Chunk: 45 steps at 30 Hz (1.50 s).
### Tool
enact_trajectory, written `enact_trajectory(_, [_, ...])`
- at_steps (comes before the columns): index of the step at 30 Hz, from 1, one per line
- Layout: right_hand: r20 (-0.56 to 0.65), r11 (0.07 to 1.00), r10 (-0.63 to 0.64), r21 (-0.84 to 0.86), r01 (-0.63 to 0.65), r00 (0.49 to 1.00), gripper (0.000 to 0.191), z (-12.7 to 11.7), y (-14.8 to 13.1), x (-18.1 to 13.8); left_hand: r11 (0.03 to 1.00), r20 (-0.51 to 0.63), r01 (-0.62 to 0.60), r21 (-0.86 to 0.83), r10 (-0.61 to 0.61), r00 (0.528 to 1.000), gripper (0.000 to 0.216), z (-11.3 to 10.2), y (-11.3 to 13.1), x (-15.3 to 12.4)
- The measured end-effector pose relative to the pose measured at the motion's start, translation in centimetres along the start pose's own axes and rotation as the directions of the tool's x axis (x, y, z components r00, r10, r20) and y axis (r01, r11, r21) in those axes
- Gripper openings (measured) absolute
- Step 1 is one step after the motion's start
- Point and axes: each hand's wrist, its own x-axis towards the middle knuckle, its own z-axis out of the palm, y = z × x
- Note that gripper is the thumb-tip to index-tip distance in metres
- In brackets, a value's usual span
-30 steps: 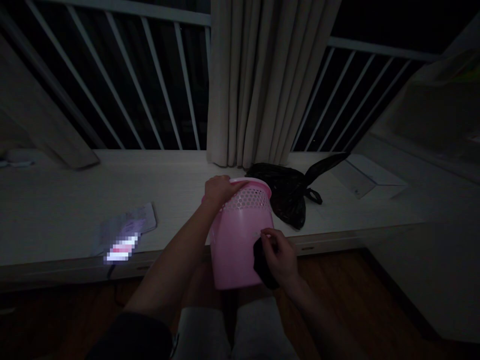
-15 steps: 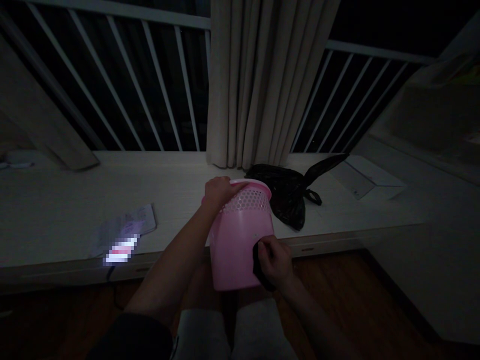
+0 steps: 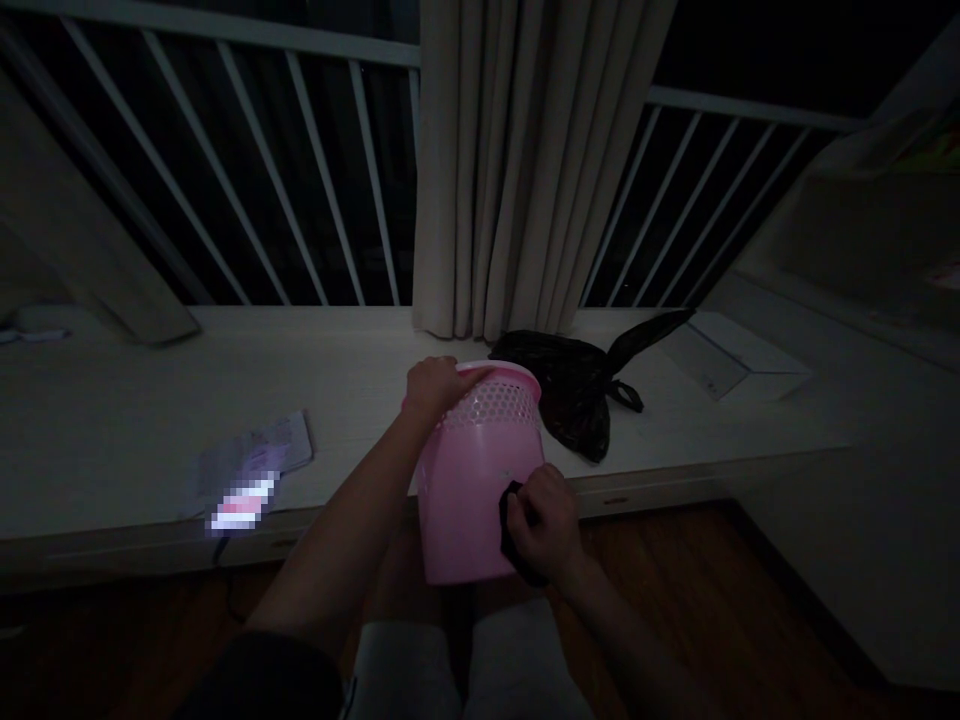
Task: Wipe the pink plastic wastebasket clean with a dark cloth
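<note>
A pink plastic bin [image 3: 469, 490] with a perforated band near its top is held upright over my lap, in front of a low white ledge [image 3: 150, 400]. My left hand [image 3: 433, 386] grips the bin's rim on its left side, fingers curled over the edge. My right hand [image 3: 544, 520] is closed on a dark cloth [image 3: 512, 510] and presses it against the bin's lower right wall. Most of the cloth is hidden under my fingers.
A black plastic bag [image 3: 574, 380] lies on the ledge just behind the bin. Papers [image 3: 251, 465] lie at the ledge's left front, a white box [image 3: 731, 360] at the right. A curtain [image 3: 517, 160] hangs before white window bars. Wooden floor lies below.
My right hand with the cloth has slid a little leftwards along the bin's lower wall. The left hand has kept its grip on the rim.
</note>
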Motion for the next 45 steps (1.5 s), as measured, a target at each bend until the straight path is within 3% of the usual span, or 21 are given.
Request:
enact_trajectory(5, [-0.087,0.999,0.036,-0.026,-0.039,0.996,0.028,0.0,0.1,-0.2,1.0,0.011,0.003,-0.007,-0.003,1.0,0.096,-0.2,0.0,0.0])
enact_trajectory(7, [-0.068,1.0,0.026,-0.012,-0.026,0.997,0.031,0.1,0.1,-0.5,1.0,0.014,0.0,0.001,0.0,1.0,0.095,-0.2,0.0,-0.1])
enact_trajectory(12, [0.142,1.0,0.011,0.007,-0.012,0.99,0.036,0.2,0.4,-0.7,1.0,0.022,0.011,0.014,-0.011,1.0,0.094,-0.3,0.1,-0.1])
enact_trajectory(17, [0.371,0.992,0.093,-0.117,-0.053,0.924,0.031,-0.1,0.1,-0.4,1.0,0.006,0.017,0.013,-0.017,1.0,0.097,-0.2,0.0,-0.1])
enact_trajectory(20, [0.428,0.98,0.127,-0.191,-0.048,0.895,0.025,-0.2,-0.9,-0.4,1.0,-0.01,0.021,0.011,-0.021,1.0,0.098,-0.1,-0.1,-0.1])
enact_trajectory(26, [0.444,0.957,0.111,-0.288,0.025,0.889,0.014,0.7,-3.5,-0.4,1.0,-0.005,0.019,0.003,-0.019,1.0,0.096,-0.1,-0.1,-0.2])
enact_trajectory(34, [0.627,0.967,0.028,-0.214,0.138,0.778,0.014,2.8,-3.6,2.5,1.0,-0.002,0.029,0.003,-0.029,1.0,0.098,-0.4,-0.1,-0.3])
enact_trajectory(40, [0.717,0.963,-0.106,-0.1,0.252,0.689,0.015,4.9,-3.0,4.8,1.0,-0.001,0.013,0.009,-0.013,1.0,0.097,-0.3,0.0,-0.3])
enact_trajectory(45, [0.732,0.966,-0.129,-0.061,0.253,0.669,0.015,5.8,-1.9,6.4,1.0,-0.006,-0.001,0.021,0.001,1.0,0.099,-0.2,0.2,-0.2])
